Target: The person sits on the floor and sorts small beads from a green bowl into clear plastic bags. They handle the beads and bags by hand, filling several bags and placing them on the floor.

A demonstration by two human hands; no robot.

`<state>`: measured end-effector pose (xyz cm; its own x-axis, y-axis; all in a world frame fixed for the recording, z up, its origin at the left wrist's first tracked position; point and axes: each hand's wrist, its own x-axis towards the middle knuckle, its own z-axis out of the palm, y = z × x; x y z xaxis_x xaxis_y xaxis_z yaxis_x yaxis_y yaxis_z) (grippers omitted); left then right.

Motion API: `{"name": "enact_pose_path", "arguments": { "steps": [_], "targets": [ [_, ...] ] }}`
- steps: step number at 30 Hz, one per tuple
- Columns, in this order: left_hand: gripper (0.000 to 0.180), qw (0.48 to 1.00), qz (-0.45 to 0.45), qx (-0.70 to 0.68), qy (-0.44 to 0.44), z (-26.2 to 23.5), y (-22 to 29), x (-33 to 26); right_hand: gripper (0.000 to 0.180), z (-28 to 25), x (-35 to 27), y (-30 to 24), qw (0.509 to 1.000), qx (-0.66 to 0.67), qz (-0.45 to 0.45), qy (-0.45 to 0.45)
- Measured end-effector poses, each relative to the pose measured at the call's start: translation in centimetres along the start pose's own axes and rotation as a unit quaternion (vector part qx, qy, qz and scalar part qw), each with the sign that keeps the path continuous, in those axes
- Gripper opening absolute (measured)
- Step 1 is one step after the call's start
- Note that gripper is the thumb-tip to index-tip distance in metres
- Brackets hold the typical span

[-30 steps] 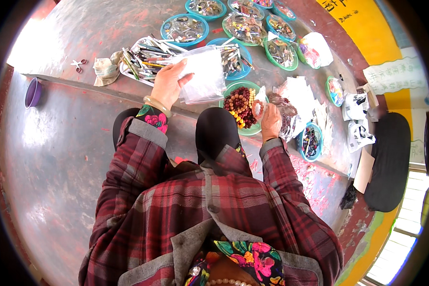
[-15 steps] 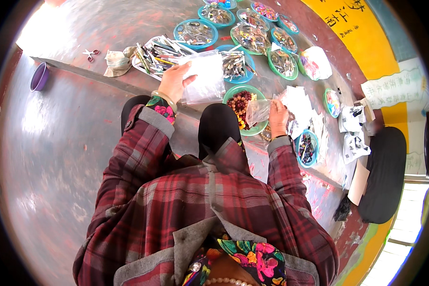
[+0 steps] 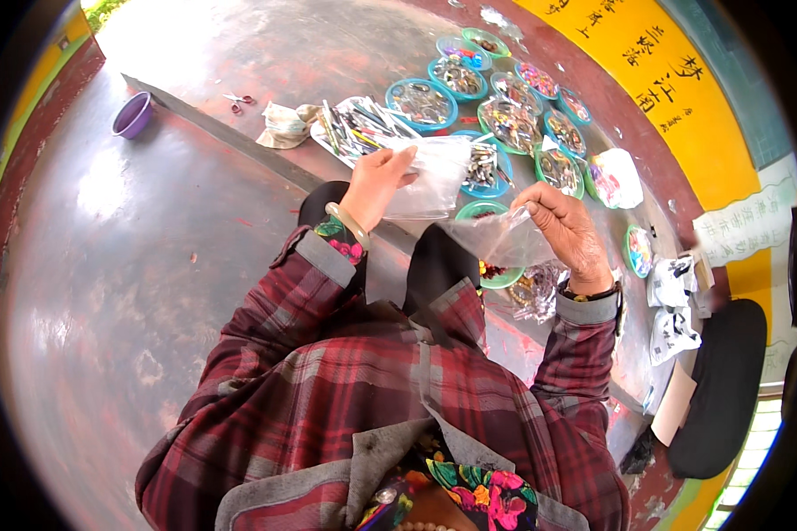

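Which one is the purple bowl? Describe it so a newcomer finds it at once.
Start at the cluster of blue and green trays filled with small items. Go left along the step edge, past the crumpled cloth and small scissors. The purple bowl sits alone on the floor: the only purple, empty-looking dish, far from both hands.

head-worn fisheye, looking steeply down, close

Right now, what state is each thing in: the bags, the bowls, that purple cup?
Left hand: grip closed on a clear plastic bag, held up.
Right hand: grip pinching a second clear bag.
Blue and green rimmed bowls: upright, filled with small items.
Purple cup: upright, apart on the floor.
Scissors: lying flat, untouched.
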<state>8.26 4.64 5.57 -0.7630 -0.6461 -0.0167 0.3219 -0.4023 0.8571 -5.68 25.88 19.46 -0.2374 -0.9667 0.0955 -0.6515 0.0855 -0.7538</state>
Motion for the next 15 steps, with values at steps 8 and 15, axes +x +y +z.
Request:
{"name": "enact_pose_path", "arguments": {
  "steps": [8,15],
  "targets": [
    [0.028,0.997,-0.006,0.033,-0.075,4.5,5.3,-6.5,0.014,3.6,4.9,-4.0,0.99,-0.051,-0.101,-0.089],
    [0.025,0.987,-0.03,0.072,-0.141,3.2,4.6,-9.2,0.02,5.5,5.0,-1.5,0.99,0.005,-0.106,-0.089]
  ]
}}
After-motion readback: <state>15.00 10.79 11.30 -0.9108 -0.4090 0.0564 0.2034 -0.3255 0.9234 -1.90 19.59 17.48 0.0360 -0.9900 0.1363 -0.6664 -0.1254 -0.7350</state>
